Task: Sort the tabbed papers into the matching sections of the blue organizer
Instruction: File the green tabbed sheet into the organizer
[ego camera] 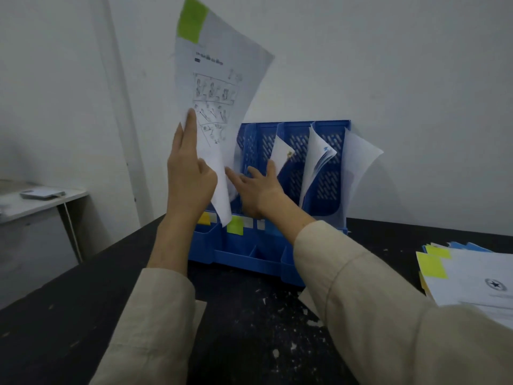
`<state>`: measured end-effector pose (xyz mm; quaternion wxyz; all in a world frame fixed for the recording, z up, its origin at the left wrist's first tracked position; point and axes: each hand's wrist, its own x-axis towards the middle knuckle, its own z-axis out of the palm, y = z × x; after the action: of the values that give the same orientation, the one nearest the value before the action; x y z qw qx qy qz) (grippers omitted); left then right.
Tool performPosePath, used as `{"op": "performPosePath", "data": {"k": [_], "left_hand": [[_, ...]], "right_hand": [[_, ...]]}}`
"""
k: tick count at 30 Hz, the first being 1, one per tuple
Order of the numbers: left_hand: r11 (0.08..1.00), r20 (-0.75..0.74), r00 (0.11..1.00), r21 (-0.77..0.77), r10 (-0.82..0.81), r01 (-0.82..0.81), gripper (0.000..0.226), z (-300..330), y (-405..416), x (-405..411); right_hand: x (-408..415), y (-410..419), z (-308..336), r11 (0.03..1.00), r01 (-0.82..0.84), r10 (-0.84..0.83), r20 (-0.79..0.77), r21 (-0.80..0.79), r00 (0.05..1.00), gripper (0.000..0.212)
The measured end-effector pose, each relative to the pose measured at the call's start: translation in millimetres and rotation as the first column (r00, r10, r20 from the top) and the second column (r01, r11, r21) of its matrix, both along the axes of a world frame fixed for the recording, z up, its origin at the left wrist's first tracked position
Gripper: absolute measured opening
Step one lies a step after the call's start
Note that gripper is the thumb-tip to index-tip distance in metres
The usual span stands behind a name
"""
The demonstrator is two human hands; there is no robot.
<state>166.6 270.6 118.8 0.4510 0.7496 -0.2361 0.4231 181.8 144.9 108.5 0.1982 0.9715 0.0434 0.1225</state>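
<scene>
While left hand (188, 173) pinches raised green-tabbed paper (213, 87) | right hand (256, 187) fingers spread, seemingly touching organizer (327, 151)

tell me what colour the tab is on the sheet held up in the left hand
Green tab, seen in the head view.

1. A single view comes from a wide-angle camera worn on the person's head, looking forward and slightly down along both outstretched arms.
2. It sits close: the beige sleeves fill the lower frame, and the dark, paint-flecked worktop (249, 315) runs away from the bottom edge.
3. It faces a white wall, with the blue perforated plastic organizer (294, 151) near the centre at arm's reach.
4. Straight lines bow near the edges, where a grey side table (41, 202) appears far left.
</scene>
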Motion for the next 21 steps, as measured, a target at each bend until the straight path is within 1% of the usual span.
{"op": "performPosePath", "data": {"k": [3, 5, 8, 11, 13, 16, 18, 21], "left_hand": [[0.999, -0.02, 0.999, 0.009, -0.031, 0.031, 0.08, -4.4, 0.7, 5.1], [0.998, -0.042, 0.998, 0.016, -0.057, 0.057, 0.08, -9.7, -2.4, 8.6], [0.995, -0.03, 0.995, 0.038, -0.094, 0.096, 0.078, -19.5, -11.9, 13.8], [0.992, 0.032, 0.993, 0.061, -0.111, 0.108, 0.077, -27.0, -25.5, 17.9], [0.989, 0.096, 0.989, 0.105, -0.114, 0.104, 0.079, -27.6, -33.5, 25.5], [0.982, 0.139, 0.984, 0.169, -0.11, 0.086, 0.086, -22.1, -40.8, 39.6], [0.972, 0.169, 0.981, 0.23, -0.096, 0.056, 0.088, -19.1, -46.2, 45.3], [0.944, 0.175, 0.982, 0.33, -0.076, 0.014, 0.087, -24.0, -52.4, 48.2]], "right_hand": [[-6.5, -1.7, -1.8, 0.997, 0.014, -0.011, 0.045, -0.073, 0.999, 0.062], [-15.7, -5.7, -6.1, 0.996, 0.011, -0.002, 0.104, -0.083, 0.995, 0.056], [-35.7, -15.2, -16.7, 0.997, -0.077, 0.069, 0.218, 0.03, 0.974, 0.048], [-51.6, -29.3, -27.7, 0.974, -0.17, 0.122, 0.284, 0.151, 0.951, 0.042], [-54.8, -39.7, -36.4, 0.938, -0.259, 0.185, 0.301, 0.229, 0.936, 0.042], [-56.1, -49.8, -48.8, 0.851, -0.384, 0.258, 0.35, 0.359, 0.9, 0.044], [-56.9, -53.6, -54.3, 0.828, -0.388, 0.256, 0.341, 0.405, 0.904, 0.048], [-57.5, -56.0, -56.9, 0.815, -0.377, 0.273, 0.281, 0.441, 0.92, 0.052]]}}
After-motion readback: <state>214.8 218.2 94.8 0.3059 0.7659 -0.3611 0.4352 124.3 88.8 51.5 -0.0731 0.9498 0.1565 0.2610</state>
